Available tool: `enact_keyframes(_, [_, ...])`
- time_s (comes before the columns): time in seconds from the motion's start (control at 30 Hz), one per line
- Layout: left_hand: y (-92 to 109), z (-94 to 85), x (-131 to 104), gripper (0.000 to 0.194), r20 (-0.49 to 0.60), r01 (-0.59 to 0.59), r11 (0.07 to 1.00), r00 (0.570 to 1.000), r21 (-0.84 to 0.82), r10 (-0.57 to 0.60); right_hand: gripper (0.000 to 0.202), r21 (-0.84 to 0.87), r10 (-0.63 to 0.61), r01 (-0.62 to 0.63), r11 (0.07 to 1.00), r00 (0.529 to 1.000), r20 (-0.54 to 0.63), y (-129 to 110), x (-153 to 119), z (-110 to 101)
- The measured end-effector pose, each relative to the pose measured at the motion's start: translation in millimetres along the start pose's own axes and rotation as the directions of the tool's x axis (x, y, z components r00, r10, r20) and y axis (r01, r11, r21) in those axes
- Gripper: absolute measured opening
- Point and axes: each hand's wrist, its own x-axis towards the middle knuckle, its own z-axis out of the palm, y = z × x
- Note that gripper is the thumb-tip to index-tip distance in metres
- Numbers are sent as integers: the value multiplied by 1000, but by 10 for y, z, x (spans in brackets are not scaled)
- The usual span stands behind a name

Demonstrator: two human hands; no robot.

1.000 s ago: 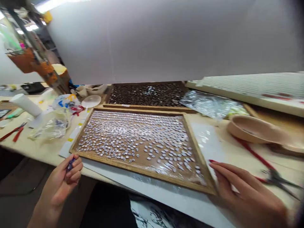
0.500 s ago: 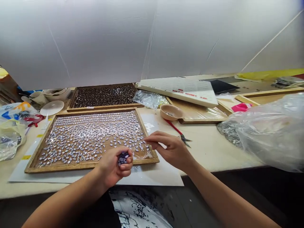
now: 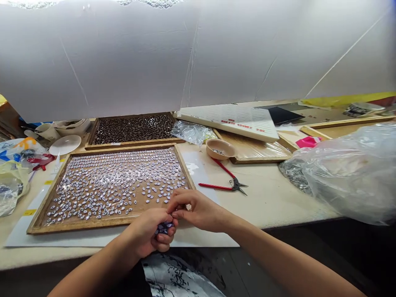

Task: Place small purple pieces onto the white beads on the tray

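Note:
My left hand [image 3: 147,233] is curled around a small heap of dark purple drop-shaped stones [image 3: 163,228], in front of the near edge of a wooden-framed tray [image 3: 89,226]. Thumb and forefinger of my right hand [image 3: 202,211] are pinched together against the left thumb and fingertips. Whatever lies in that pinch is too small to make out. Inside the tray, many pale drop-shaped stones [image 3: 102,187] lie spread on a shiny clear film, in neat rows at the far side and looser near me. My right hand covers the tray's near right corner.
Red-handled pliers [image 3: 235,184] lie open right of the tray, near a tan bowl [image 3: 220,149] with small pieces in it. Behind stands a second frame [image 3: 133,145] of dark pieces. A large plastic bag [image 3: 355,177] fills the right side; a white panel [image 3: 139,62] overhangs the back.
My right hand has moved from the tray's right side, left and toward me, to meet my left hand. More of the pliers now shows. The view has shifted slightly.

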Motion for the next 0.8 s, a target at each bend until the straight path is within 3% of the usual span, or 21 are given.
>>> enact_keyframes(0.13, [-7,1,40,2,32,-10,1000,999,-3,10,11,37,54,-52,998,997,-56,68,-2,6])
enact_keyframes(0.2, [14,-8,40,2,63,-24,1000,998,-20,25,9,25,46,-42,999,987,-154,155,19,-58])
enact_keyframes(0.3, [84,-45,-5,4,94,-75,996,992,-47,79,7,-145,-6,-49,988,936,-353,325,62,-229])
enact_keyframes(0.37, [156,-80,-50,5,84,-123,990,988,-62,128,8,-274,-27,-94,957,914,-405,420,94,-342])
enact_keyframes(0.57, [421,-141,-111,7,-1,-160,986,987,-49,160,11,-490,64,-209,846,953,-296,467,257,-447])
enact_keyframes(0.8, [579,-224,10,5,-63,-145,989,988,-32,143,15,-614,147,-259,746,963,-227,448,428,-436])
